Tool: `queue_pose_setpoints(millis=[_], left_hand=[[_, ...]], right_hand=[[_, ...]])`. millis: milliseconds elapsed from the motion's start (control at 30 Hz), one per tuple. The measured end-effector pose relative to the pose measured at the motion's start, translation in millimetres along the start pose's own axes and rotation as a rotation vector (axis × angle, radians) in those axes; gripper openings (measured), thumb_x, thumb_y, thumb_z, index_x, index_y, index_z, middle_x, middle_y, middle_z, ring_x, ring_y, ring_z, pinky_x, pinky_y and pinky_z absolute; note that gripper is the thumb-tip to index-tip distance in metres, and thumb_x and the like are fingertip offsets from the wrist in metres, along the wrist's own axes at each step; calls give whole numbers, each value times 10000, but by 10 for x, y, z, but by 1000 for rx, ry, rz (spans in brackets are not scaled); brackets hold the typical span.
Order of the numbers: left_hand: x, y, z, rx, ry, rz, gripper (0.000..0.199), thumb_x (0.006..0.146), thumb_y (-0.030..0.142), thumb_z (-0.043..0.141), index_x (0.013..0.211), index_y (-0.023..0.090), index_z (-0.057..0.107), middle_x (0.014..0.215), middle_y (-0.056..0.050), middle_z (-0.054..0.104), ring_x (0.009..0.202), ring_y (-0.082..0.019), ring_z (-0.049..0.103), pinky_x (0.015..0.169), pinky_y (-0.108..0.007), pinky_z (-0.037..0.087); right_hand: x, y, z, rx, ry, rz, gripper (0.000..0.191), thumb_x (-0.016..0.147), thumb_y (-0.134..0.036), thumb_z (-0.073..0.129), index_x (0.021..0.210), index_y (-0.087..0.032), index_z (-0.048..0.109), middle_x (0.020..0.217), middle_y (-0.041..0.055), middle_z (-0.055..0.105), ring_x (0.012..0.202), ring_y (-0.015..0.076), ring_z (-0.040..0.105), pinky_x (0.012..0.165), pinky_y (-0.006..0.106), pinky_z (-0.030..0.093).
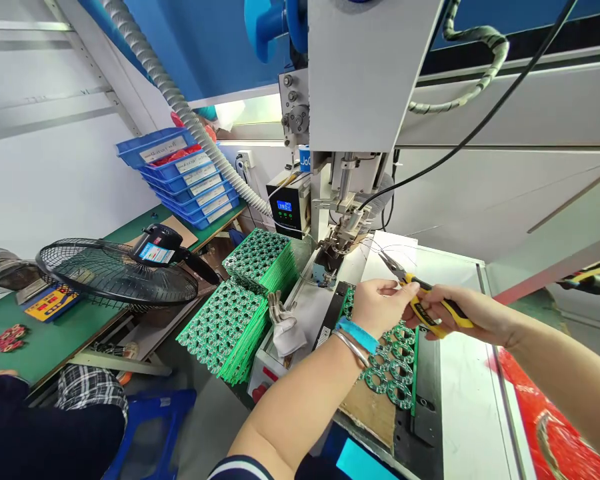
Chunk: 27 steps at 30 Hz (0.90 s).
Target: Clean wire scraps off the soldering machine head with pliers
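Yellow-and-black long-nose pliers (424, 293) are gripped by the handles in my right hand (460, 310), their tips pointing up and left. My left hand (383, 303) is closed, fingertips pressed together beside the plier jaws; what it pinches, if anything, is too small to name. Below both hands, a green circuit board panel with round cut-outs (389, 373) lies in a black fixture (420, 427). Thin wires (375, 245) run near the plier tips. Behind them stands the machine's soldering head (347, 227).
Stacked green panels (225, 327) and a white cloth glove (286, 332) lie left of the fixture. Farther left are a black fan (115, 270), blue bins (190, 177) and a seated person's sleeve (90, 383). A black cable (460, 143) hangs above right.
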State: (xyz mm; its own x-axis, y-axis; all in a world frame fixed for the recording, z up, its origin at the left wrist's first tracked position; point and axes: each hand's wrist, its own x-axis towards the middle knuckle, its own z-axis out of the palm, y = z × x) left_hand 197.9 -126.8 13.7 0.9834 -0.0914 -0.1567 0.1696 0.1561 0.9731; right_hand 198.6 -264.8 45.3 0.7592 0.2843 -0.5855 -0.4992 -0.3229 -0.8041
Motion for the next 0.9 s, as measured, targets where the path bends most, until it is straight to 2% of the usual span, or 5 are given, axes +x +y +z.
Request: queue_pose_setpoints(millis=[200,500,633,767,900], left_hand=[[-57,120,-327,64,41,18,249,704,309,679,853,113,642,459,46,519,426,-88,512,443,-203,388],[-258,97,-543,58,19,44,218,683,279,689,822,112,678,742,-60,687,599,-101,600,522,-193,441],[-297,64,-574,76,19,9,253,676,308,698,836,111,692,786,-71,695,603,-88,576,521,-186,431],[-328,70,-572,76,19,-33,246,677,246,696,869,92,682,767,-62,681,589,-74,551,527,-178,424],[-351,47,-570,79,-5,-54,240,683,221,691,877,80,671,790,-64,671,592,-68,534,532,-180,418]], right_hand=[[183,-56,221,405,-313,-83,422,613,-340,364,960,-159,520,807,100,598,658,184,555,585,304,485],[379,-37,296,433,-290,-190,606,574,-325,352,1121,-114,508,845,102,616,694,185,557,641,293,487],[400,-43,249,475,-229,-166,628,575,-284,360,1153,-93,516,835,88,607,570,126,470,533,205,423],[453,-30,184,466,-273,-167,674,558,-283,343,1177,-61,492,834,99,602,465,107,355,400,200,308],[510,-6,109,440,-342,-191,677,559,-304,334,1172,-55,479,833,102,598,474,107,377,404,197,324]])
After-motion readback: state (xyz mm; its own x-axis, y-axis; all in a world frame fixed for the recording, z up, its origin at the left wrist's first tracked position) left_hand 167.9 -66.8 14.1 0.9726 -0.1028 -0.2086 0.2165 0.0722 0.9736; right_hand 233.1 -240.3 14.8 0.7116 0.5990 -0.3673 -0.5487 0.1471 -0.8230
